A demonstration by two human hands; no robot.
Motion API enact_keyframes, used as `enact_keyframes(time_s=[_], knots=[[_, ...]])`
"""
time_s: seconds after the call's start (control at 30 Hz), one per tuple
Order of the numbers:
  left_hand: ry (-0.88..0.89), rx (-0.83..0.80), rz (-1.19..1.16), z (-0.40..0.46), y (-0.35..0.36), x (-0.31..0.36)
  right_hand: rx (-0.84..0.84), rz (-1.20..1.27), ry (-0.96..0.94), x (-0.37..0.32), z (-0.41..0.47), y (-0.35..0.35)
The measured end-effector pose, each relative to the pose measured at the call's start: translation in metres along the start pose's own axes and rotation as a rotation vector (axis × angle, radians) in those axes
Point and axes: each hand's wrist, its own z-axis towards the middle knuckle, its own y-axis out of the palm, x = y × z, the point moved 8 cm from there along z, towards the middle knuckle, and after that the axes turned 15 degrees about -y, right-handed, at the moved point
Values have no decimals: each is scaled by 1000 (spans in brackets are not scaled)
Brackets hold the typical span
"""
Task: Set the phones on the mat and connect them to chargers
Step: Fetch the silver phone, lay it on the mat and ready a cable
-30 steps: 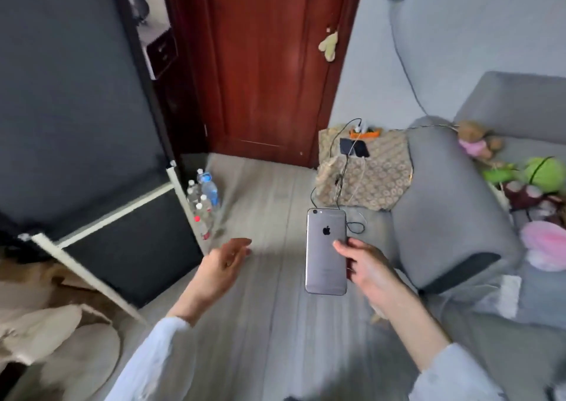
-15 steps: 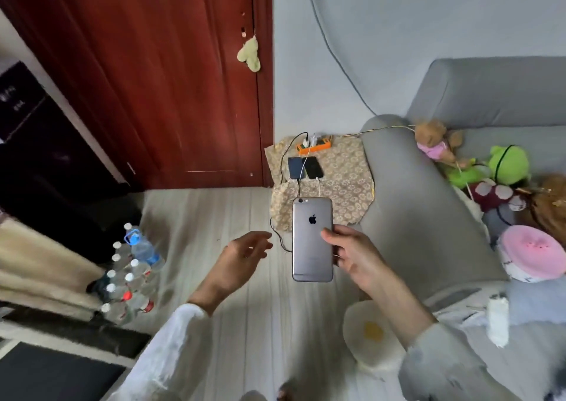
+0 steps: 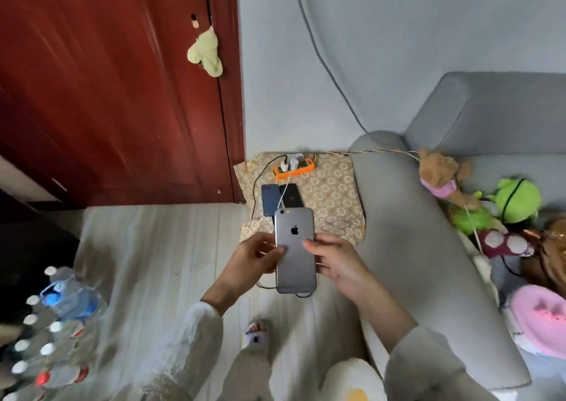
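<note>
Now that the left hand [image 3: 249, 261] has come in, its fingers curl onto the grey phone [image 3: 294, 249] w/ the thumb on the back; a sec ago it hung loose off to the side. Phone's up in the air, back facing up, just short of the floral mat [image 3: 332, 192], not on it. Right hand [image 3: 335, 263] still pinches the other edge, same as before. View's way closer to the mat too: two dark phones [image 3: 280, 197] lie there w/ cables to the orange power strip [image 3: 294, 168]. Prob set-down next, then plug in.
</note>
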Motion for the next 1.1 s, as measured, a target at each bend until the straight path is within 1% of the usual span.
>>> enact_keyframes(time_s=[0.2,0.47,0.57,0.63,0.7,0.8,0.93,1.03,1.1], knots=[[-95,-22,22,110,10,33,42,-60,97,-10,100,-30],[-275,-39,29,249,54,35,10,-150,284,31,235,-94],[-335,18,58,305,66,27,19,-166,366,58,298,-128],[-393,87,93,343,74,13,65,-184,422,78,340,-153],[-442,144,189,381,84,-8,95,-221,471,100,380,-175],[-465,165,400,430,99,-43,79,-314,508,130,430,-196],[-496,236,753,479,103,-77,55,-394,543,171,473,-207],[-468,239,918,502,103,-89,15,-384,580,197,491,-203],[-445,231,973,515,100,-94,2,-370,586,209,499,-201]])
